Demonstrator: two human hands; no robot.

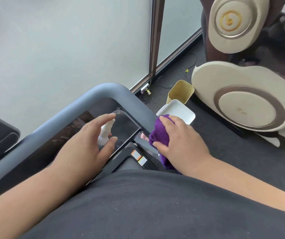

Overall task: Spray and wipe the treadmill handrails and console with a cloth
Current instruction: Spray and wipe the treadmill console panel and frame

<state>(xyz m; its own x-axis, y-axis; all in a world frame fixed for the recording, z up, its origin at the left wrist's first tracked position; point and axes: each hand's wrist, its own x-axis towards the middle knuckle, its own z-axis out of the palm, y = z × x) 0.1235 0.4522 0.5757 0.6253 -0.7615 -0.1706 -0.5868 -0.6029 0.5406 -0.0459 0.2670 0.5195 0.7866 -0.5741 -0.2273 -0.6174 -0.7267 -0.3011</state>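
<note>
The treadmill's grey handrail [107,91] bends around a glossy black console screen [69,133]. My left hand [85,140] holds a small white spray bottle [106,131] above the screen, with the index finger on its top. My right hand [179,144] presses a purple cloth [160,133] onto the right side of the handrail, fingers spread over it. The cloth hangs down past the rail. Warning stickers [139,156] show on the black deck cover below the console.
A frosted glass wall [60,49] stands right behind the treadmill. On the dark carpet to the right are a yellow bin [181,91], a white tray-like lid [178,112] and a beige massage chair [247,104]. A power strip with cables [145,87] lies by the wall.
</note>
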